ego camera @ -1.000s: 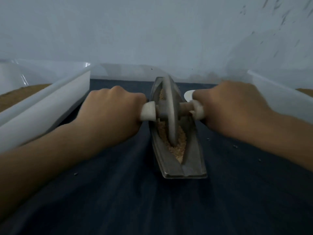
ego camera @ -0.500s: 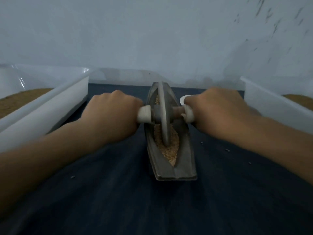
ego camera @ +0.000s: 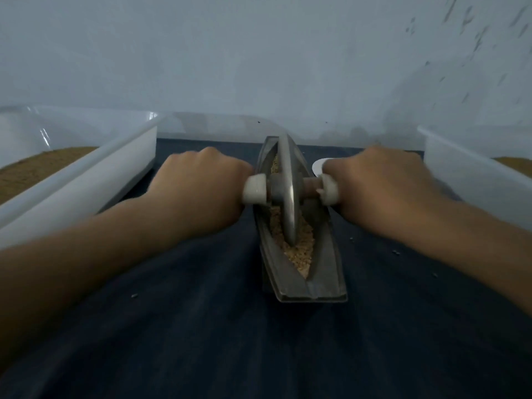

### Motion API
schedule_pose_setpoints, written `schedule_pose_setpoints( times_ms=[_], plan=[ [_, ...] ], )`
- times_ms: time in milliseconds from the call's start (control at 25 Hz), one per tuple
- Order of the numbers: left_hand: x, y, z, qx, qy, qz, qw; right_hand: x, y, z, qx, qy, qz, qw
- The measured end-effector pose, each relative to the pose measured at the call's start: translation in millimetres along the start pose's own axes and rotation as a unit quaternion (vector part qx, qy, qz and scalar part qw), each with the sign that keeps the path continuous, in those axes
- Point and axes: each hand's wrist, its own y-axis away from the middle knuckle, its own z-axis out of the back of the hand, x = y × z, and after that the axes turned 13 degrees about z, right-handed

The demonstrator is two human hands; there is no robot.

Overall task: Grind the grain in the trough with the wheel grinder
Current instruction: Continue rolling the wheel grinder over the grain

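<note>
2 handles of the wheel grinder (ego camera: 288, 191) are gripped: the left hand (ego camera: 198, 194) curls round one, the right hand (ego camera: 380, 188) round the other. Its disc stands upright in the grain (ego camera: 299, 251) inside the grey trough (ego camera: 325, 272), which lies lengthwise from the dark cloth's (ego camera: 230, 341) far edge toward its middle, between the left tub (ego camera: 86, 180) and the right tub (ego camera: 466, 171).

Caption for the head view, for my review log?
Left hand and right hand grip the wheel grinder by its handles, disc standing in the grain inside the metal trough.
</note>
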Motion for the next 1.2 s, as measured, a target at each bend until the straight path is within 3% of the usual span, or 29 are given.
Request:
schedule_pose_setpoints(
  times_ms=[120, 280, 400, 480, 600, 760, 840, 920, 1000, 1080, 1200],
  plan=[
    [5, 10, 3, -0.059, -0.002, -0.013, 0.998, 0, 12, -3, -0.053, -0.003, -0.015, 0.998],
    [-20, -41, -13, 0.022, -0.030, 0.080, 0.996, 0, -42, -17, 0.056, -0.047, -0.117, 0.990],
    [-20, -50, -11, 0.073, -0.027, 0.068, 0.995, -7, -47, -12, 0.088, -0.085, -0.081, 0.989],
    [-6, -21, -6, 0.025, -0.014, 0.017, 0.999, -4, -15, -6, 0.028, -0.037, -0.025, 0.999],
    [4, 5, 5, -0.068, -0.007, -0.022, 0.997, 6, 17, 1, -0.065, -0.021, -0.038, 0.997],
    [-19, -35, -9, 0.008, -0.054, 0.038, 0.998, 4, -23, -18, 0.038, -0.043, -0.111, 0.992],
    [-26, -57, -11, 0.047, -0.040, 0.077, 0.995, -5, -47, -18, 0.085, -0.095, -0.113, 0.985],
    [-19, -50, -10, 0.068, -0.033, 0.064, 0.995, -9, -45, -12, 0.100, -0.089, -0.077, 0.988],
    [-7, -17, -6, 0.000, -0.017, 0.007, 1.000, -3, -13, -5, 0.035, -0.027, -0.021, 0.999],
    [-1, 5, -3, -0.071, -0.009, -0.023, 0.997, 5, 11, 1, -0.024, -0.004, -0.030, 0.999],
    [-9, -11, -14, -0.077, -0.031, 0.016, 0.996, 5, -4, -10, 0.020, -0.007, -0.080, 0.997]
  ],
)
